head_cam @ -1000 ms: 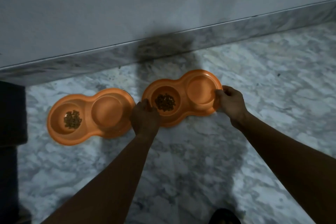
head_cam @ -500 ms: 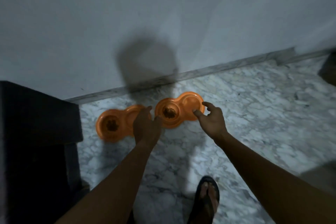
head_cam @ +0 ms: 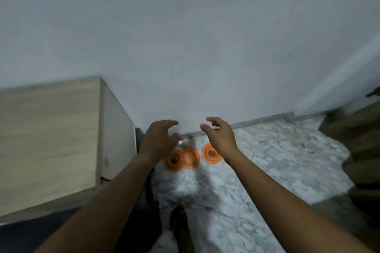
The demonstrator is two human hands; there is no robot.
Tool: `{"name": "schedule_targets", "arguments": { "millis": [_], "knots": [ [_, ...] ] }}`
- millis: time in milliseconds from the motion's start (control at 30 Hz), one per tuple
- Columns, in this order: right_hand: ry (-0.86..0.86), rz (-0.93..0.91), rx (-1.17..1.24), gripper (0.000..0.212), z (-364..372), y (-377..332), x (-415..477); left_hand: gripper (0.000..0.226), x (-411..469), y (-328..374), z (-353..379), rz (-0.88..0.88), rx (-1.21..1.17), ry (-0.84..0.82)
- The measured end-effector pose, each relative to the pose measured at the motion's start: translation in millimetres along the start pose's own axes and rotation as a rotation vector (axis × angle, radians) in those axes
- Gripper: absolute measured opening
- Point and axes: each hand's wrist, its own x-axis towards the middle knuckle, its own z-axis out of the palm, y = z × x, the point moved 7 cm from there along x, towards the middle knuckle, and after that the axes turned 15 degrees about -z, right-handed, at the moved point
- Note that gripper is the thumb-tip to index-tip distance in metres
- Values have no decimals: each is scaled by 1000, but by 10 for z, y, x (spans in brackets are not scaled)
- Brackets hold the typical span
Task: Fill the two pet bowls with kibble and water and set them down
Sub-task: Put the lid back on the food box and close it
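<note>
Both hands hang empty, fingers spread: left hand (head_cam: 157,139), right hand (head_cam: 219,136). Below them, 2 orange double pet bowls (head_cam: 183,158) (head_cam: 210,153) sit on the marble floor (head_cam: 267,160), kibble (head_cam: 174,160) in each.

A plain pale grey wall (head_cam: 185,37) is meeting a white-veined marble floor (head_cam: 277,160). A light wood-grain cabinet (head_cam: 51,139) is standing at the left against the wall, in dim light.

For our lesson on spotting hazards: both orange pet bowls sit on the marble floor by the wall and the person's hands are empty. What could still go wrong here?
1. The foot stands close in front of the left bowl; a careless step might kick it and scatter kibble.
2. Water is not discernible in either dish, so the right bowl may lack it.
3. Both the left hand and right hand are open, steadying nothing.
</note>
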Motion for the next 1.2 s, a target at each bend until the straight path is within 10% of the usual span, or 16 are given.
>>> {"name": "schedule_targets", "arguments": {
  "millis": [500,1200],
  "knots": [
    [-254,-402,59,31,1324,-2596,-1546,39,-1902,-1054,-3038,-52,33,327],
    [-117,-398,151,22,4540,-3963,-2261,37,-1782,-3632,-5305,5,50,295]
  ]
}}
